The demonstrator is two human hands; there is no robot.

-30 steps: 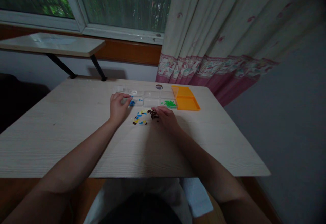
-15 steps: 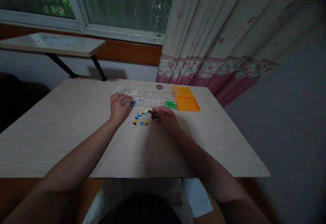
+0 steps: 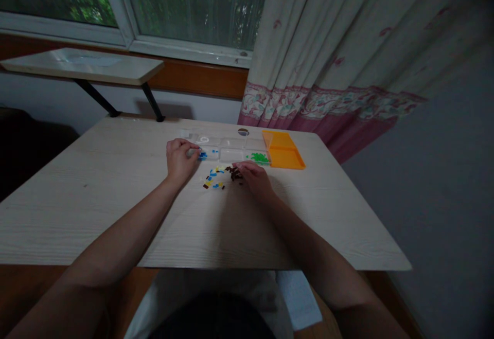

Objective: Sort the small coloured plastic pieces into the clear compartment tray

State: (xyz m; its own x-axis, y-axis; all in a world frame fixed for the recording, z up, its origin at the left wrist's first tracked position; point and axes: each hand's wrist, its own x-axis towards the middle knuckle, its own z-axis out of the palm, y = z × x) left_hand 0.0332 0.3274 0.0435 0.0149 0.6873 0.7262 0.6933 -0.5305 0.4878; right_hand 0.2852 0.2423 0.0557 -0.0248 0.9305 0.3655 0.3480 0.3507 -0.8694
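Observation:
My left hand (image 3: 180,157) is at the left end of a clear compartment tray (image 3: 231,155), fingertips pinched over the blue pieces (image 3: 203,156) in a front compartment. Whatever sits between those fingertips is too small to make out. My right hand (image 3: 252,173) reaches in front of the tray, thumb and finger together at the right side of a pile of dark brown pieces (image 3: 234,173). What it pinches, if anything, is hidden. Left of the brown pile lie mixed blue, yellow and brown pieces (image 3: 213,178). Green pieces (image 3: 258,158) fill a compartment at the tray's right.
An orange tray (image 3: 286,157) stands right of the clear one. Behind them lies a small round dark object (image 3: 243,131). A raised shelf (image 3: 88,66) is on black legs at the back left, and a curtain (image 3: 309,71) hangs behind the table (image 3: 116,200).
The whole view has shifted slightly. Both hands stay at almost the same places, and the pieces look unchanged.

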